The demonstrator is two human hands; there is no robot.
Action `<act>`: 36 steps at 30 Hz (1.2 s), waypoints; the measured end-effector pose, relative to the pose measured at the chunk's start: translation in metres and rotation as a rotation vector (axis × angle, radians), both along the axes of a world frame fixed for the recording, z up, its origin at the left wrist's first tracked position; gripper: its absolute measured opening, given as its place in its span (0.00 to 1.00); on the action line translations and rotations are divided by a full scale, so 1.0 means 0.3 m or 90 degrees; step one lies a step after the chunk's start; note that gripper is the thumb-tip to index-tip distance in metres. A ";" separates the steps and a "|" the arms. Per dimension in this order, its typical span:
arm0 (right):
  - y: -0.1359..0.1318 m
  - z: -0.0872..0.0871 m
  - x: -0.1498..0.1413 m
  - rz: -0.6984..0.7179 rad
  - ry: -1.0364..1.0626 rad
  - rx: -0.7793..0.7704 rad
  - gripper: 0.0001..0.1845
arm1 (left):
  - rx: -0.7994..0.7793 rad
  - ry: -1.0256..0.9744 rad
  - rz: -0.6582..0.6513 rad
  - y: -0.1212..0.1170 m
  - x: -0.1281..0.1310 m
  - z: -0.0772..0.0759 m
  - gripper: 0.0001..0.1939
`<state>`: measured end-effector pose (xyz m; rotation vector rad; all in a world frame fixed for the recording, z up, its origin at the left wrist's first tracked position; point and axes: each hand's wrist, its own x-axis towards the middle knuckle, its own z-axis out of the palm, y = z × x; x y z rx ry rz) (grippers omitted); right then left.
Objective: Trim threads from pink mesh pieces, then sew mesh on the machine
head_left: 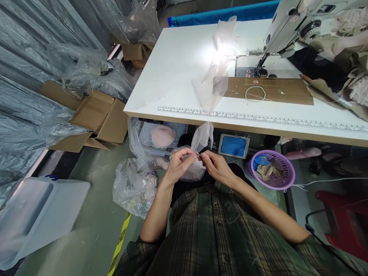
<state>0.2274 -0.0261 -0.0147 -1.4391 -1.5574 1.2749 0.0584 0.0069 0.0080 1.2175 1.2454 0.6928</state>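
Both my hands are close together over my lap, just in front of the table edge. My left hand (181, 164) pinches a sheer whitish fabric (202, 137), whose folds stand up above the fingers and hang below them. My right hand (216, 165) is closed at the same spot, fingertips pressed on the fabric's edge. Something thin and dark shows between the fingertips, too small to make out. On the table lies another sheer pale fabric piece (211, 88), partly washed out by the lamp. Right of it stands a sewing machine (276, 38).
A brown cardboard strip (276, 90) with a pale elastic loop (255, 93) lies before the machine. Below the table are a purple basket (289, 168) with scraps and a clear plastic bin (181, 132). Cardboard boxes (97, 115) and plastic bags (126, 188) stand left.
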 end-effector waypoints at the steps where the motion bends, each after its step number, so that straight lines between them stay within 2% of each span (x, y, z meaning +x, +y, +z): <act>1: 0.007 0.001 -0.005 -0.001 -0.014 0.005 0.26 | -0.002 0.000 -0.002 -0.001 0.000 -0.002 0.10; 4: 0.011 -0.003 -0.010 -0.043 -0.046 0.004 0.26 | -0.002 0.002 0.006 -0.006 0.001 -0.006 0.11; 6: 0.001 -0.009 -0.007 -0.066 -0.004 -0.009 0.26 | 0.003 0.001 0.020 -0.012 0.004 -0.004 0.10; 9: -0.025 -0.017 0.000 -0.029 0.093 -0.039 0.21 | -0.012 -0.016 0.025 -0.022 0.006 0.004 0.10; 13: -0.038 -0.014 0.008 -0.004 0.161 -0.073 0.21 | -0.037 -0.020 0.015 -0.031 -0.005 0.011 0.14; 19: -0.018 -0.007 0.031 0.003 0.180 -0.069 0.22 | -0.072 -0.083 -0.012 -0.028 -0.034 -0.005 0.18; 24: -0.034 -0.014 0.021 0.080 0.168 -0.106 0.22 | -0.032 -0.022 0.008 -0.040 -0.049 -0.002 0.16; 28: -0.032 -0.056 -0.009 0.099 0.181 -0.105 0.24 | 0.014 0.042 -0.061 -0.042 -0.097 -0.004 0.16; 31: -0.015 -0.124 -0.021 0.094 0.104 -0.068 0.21 | 0.086 0.121 -0.085 -0.019 -0.148 -0.063 0.17; 34: -0.010 -0.177 -0.012 0.051 -0.053 -0.010 0.15 | 0.268 0.336 -0.030 0.009 -0.174 -0.175 0.14; 36: -0.017 -0.181 0.000 0.006 -0.103 0.032 0.13 | 0.341 0.427 -0.031 0.008 -0.173 -0.253 0.13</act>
